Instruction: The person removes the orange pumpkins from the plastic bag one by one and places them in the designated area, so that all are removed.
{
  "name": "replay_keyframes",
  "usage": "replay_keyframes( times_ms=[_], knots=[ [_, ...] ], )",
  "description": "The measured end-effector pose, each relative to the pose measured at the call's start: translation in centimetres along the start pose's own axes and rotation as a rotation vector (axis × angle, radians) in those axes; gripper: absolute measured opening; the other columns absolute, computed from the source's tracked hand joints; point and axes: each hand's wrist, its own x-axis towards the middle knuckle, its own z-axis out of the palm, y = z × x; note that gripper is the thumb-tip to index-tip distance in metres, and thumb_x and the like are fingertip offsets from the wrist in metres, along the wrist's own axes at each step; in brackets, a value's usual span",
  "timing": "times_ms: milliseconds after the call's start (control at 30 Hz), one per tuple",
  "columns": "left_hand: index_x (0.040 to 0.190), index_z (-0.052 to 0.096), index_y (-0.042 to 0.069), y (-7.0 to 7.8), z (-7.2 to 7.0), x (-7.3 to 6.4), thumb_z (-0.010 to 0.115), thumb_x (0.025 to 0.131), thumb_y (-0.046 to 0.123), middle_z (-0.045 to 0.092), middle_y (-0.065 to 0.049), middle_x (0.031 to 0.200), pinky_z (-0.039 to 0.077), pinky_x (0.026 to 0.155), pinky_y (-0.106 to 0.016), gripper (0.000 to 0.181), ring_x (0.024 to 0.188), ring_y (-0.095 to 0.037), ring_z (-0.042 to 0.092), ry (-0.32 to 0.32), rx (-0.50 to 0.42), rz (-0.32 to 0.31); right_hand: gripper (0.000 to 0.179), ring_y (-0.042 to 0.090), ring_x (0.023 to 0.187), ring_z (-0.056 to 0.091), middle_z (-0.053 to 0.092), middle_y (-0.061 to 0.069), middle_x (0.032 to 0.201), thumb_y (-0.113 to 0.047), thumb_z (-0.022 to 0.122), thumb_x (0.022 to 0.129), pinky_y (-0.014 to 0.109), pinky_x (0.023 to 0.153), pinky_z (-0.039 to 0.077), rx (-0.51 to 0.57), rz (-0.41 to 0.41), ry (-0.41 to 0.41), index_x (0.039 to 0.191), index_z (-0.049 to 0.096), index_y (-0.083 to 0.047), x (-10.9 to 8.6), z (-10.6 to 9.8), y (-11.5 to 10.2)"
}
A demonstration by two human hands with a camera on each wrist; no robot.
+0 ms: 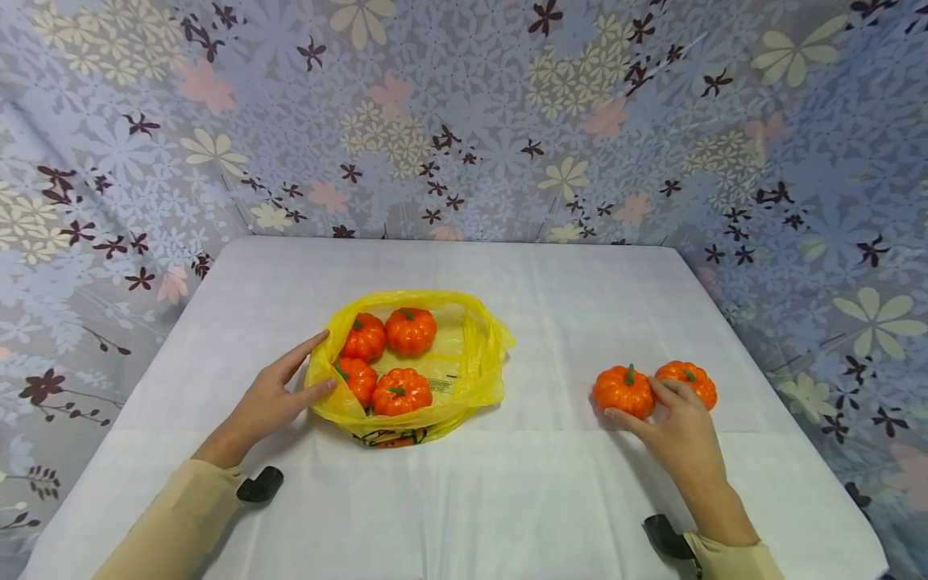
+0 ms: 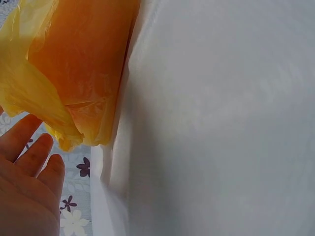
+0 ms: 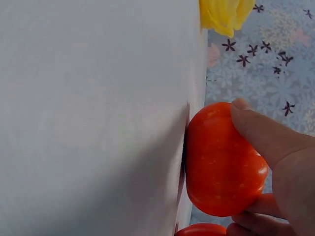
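Note:
A yellow plastic bag stands open-mouthed on the table, left of centre, with several small orange pumpkins inside. My left hand rests against the bag's left side, fingers extended; the left wrist view shows its fingers beside the yellow plastic. On the right, my right hand grips a small orange pumpkin with a green stem, thumb on one side and fingers on the other. That pumpkin sits on the tabletop. Another pumpkin lies just behind the right hand, partly hidden by it.
A white cloth covers the table. Floral fabric hangs behind the table and along both sides. A dark device is worn at the left wrist, and a similar device at the right.

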Motion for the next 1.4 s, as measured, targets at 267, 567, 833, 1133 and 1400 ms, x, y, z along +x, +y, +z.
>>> replay_keyframes(
  times_ms=[267,567,833,1133,1400],
  knots=[
    [0.160,0.030,0.033,0.0,0.0,0.1,0.069,0.094,0.048,0.027,-0.010,0.164,0.021,0.112,-0.071,0.078,0.148,-0.043,0.020,-0.003,-0.002,-0.007,0.093,0.048,0.116,0.049,0.056,0.036,0.123,-0.049,0.088,0.074,0.070,0.094,0.044,-0.085,-0.044,-0.009,0.129,0.056,0.019,0.0,-0.1,-0.1],
    [0.160,0.029,0.032,-0.3,0.2,0.5,0.068,0.093,0.052,0.026,-0.009,0.164,0.021,0.111,-0.072,0.080,0.149,-0.043,0.020,-0.009,0.004,-0.024,0.104,0.050,0.118,0.047,0.048,0.034,0.131,-0.056,0.086,0.073,0.071,0.095,0.042,0.026,0.045,-0.016,0.138,0.047,0.015,0.1,-0.7,-0.1],
    [0.160,0.030,0.032,-0.3,0.2,0.7,0.068,0.093,0.052,0.025,-0.008,0.165,0.020,0.111,-0.073,0.079,0.149,-0.042,0.019,-0.011,-0.005,-0.031,0.105,0.054,0.134,0.034,0.037,0.035,0.148,-0.047,0.087,0.077,0.075,0.099,0.035,0.147,0.039,0.014,0.151,0.036,0.007,0.5,-1.5,-0.4],
    [0.160,0.031,0.031,-0.4,0.2,0.7,0.068,0.093,0.053,0.026,-0.007,0.164,0.020,0.113,-0.071,0.079,0.149,-0.041,0.020,-0.009,-0.011,-0.024,0.102,0.049,0.122,0.047,0.047,0.030,0.139,-0.046,0.089,0.074,0.070,0.093,0.045,0.143,0.004,0.040,0.149,0.041,0.004,1.1,-1.6,-1.7],
    [0.160,0.031,0.032,-0.2,0.2,0.4,0.068,0.093,0.052,0.025,-0.010,0.164,0.020,0.111,-0.073,0.079,0.149,-0.043,0.019,-0.013,-0.006,-0.031,0.104,0.045,0.129,0.045,0.048,0.024,0.142,-0.045,0.093,0.069,0.067,0.097,0.043,0.166,-0.034,0.051,0.150,0.044,-0.002,1.7,-1.0,-3.4]
  ],
)
